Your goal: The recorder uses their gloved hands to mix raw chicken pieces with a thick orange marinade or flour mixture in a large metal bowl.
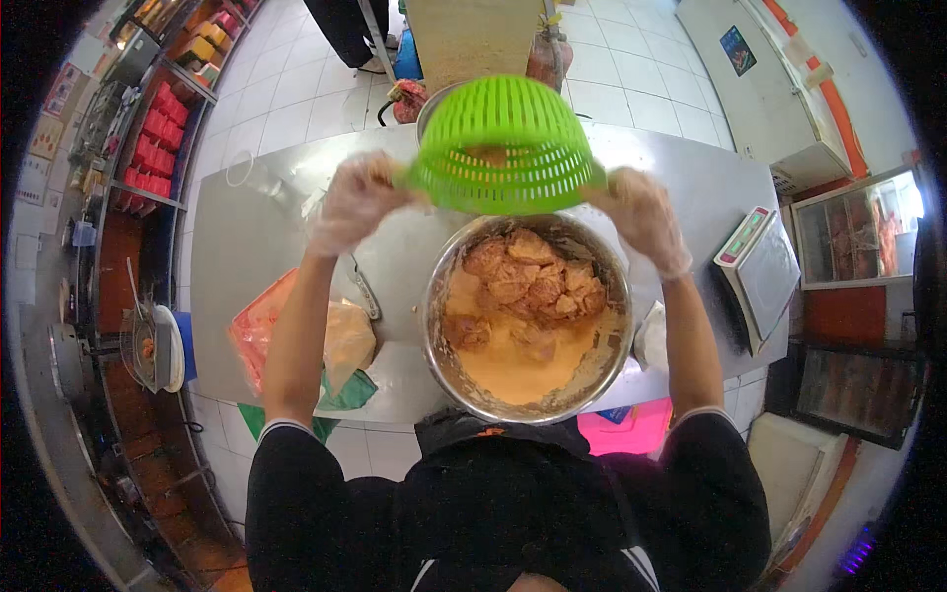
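Note:
A green plastic colander point(510, 148) is held tilted above the far rim of a steel bowl, its slotted side towards me. My left hand point(370, 192) grips its left edge and my right hand point(640, 214) its right edge, both in clear plastic gloves and slightly blurred. In the steel bowl point(436, 355) below, pieces of coated meat point(533, 277) are heaped at the far side. Orange-tan powder point(518, 370) covers the near side, with a few pieces lying on it. Behind the colander, another round vessel point(427, 122) is mostly hidden.
On the steel table point(399, 244) lie a knife-like tool point(366, 294), plastic bags point(348, 337) and a red tray point(263, 318) at left. A clear cup point(266, 185) lies far left. A digital scale point(758, 274) stands at right, near a white item point(651, 337). A person's legs point(348, 29) show beyond.

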Demonstrator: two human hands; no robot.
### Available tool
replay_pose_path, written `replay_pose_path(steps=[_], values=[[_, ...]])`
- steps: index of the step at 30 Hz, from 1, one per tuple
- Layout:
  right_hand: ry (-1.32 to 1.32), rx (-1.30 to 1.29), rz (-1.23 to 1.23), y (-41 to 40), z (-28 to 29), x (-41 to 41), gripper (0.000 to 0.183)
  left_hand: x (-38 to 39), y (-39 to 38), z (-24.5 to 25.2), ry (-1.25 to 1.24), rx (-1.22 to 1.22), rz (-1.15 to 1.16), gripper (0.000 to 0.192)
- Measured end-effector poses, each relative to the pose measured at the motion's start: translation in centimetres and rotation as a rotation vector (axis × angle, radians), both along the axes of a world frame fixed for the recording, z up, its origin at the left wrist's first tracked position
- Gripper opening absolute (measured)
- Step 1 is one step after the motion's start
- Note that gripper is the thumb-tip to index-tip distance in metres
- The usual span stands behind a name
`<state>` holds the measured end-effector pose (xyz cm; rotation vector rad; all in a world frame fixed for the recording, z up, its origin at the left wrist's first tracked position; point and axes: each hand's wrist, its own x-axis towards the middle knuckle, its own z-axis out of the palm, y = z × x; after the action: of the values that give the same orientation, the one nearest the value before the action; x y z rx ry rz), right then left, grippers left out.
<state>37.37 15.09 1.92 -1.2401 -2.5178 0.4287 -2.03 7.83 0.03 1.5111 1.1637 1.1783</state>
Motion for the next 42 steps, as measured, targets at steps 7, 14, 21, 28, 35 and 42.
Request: replay_pose_path(steps=[7, 14, 21, 28, 35, 42], values=[[0.239, 0.295, 0.278, -5.1, -2.7, 4.0, 0.009, 2.2, -4.5, -4.5, 0.433, 0.403, -0.078, 0.017], [0.403, -0.049, -0.208, 2.1, -0.5, -6.3, 0.031, 5.2, -6.8, 1.1, 0.177, -0.009, 0.727, 0.048], [0.170, -0.320, -0.240, 11.7, -7.3, -11.5, 0.056, 4.8, -19.3, 4.5, 0.672, -0.163, 1.131, 0.051], [0.262, 0.442, -0.130, -0.6, -4.2, -9.4, 0.026, -6.8, -22.0, -12.4, 1.329, -0.656, 0.594, 0.036], [0.580, -0.362, -0.139, -21.0, -5.1, -4.1, 0.034, -1.4, -20.9, 6.8, 0.631, -0.460, 0.601, 0.022], [0.757, 0.144, -0.179, -22.2, -3.8, -7.1, 0.116, 10.4, -18.2, 20.3, -0.077, -0.358, 0.172, 0.018]])
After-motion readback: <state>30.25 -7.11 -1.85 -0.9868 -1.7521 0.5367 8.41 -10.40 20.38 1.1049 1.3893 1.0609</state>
